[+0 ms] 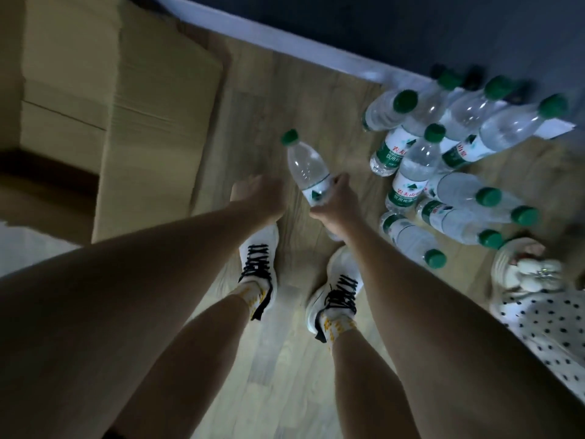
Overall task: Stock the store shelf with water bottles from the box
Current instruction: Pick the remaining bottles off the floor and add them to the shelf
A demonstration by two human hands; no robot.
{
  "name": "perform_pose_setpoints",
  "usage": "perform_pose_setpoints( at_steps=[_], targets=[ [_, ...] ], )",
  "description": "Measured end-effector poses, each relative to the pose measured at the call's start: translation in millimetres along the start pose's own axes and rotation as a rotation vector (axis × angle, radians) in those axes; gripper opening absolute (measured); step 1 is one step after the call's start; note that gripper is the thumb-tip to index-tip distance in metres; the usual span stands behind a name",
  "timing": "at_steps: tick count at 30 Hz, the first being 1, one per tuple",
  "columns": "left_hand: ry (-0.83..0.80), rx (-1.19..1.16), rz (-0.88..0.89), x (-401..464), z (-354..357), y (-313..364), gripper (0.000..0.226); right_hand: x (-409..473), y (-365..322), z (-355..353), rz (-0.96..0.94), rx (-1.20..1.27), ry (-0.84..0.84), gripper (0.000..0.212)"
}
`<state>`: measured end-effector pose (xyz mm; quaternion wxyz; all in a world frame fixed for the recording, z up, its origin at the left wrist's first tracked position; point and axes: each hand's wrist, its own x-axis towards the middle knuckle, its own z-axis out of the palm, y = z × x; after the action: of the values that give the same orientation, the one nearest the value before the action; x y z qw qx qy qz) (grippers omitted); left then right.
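Observation:
My right hand point(337, 202) is shut on the lower part of a clear water bottle point(305, 164) with a green cap, held above the wooden floor with the cap pointing up-left. My left hand point(258, 198) hangs beside it to the left, holding nothing, fingers loosely curled and pointing away. Several more green-capped water bottles point(443, 166) lie in a loose pile on the floor to the right of my right hand. An open cardboard box point(120, 122) stands at the left, its flap hanging toward the floor. No shelf is visible.
My two feet in white shoes point(258, 267) stand on the wooden floor point(285, 359) below my hands. Another person's sandalled foot point(522, 264) and dotted garment point(544, 327) are at the right. A white baseboard point(285, 49) and dark wall run along the top.

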<state>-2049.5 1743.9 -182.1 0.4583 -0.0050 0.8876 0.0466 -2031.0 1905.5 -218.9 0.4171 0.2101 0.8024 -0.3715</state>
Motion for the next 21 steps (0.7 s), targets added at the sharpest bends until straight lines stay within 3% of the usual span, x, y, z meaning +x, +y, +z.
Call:
perform_pose_setpoints(
  at_steps=[5,11,14,21],
  targets=[
    [-0.026,-0.042,-0.020,-93,-83,12,0.018,-117,-71,-54,-0.132,0.053,-0.019,0.064],
    [0.039,-0.139,-0.015,-252,-253,23,0.030,-288,-216,-177,-0.303,0.055,-0.012,0.056],
    [0.184,-0.178,-0.023,-338,-342,17,0.032,-375,-288,-232,-0.423,0.031,0.080,0.054],
    [0.476,-0.028,0.012,-518,-533,10,0.027,-530,-413,-317,-0.648,0.060,0.195,0.055]
  ],
)
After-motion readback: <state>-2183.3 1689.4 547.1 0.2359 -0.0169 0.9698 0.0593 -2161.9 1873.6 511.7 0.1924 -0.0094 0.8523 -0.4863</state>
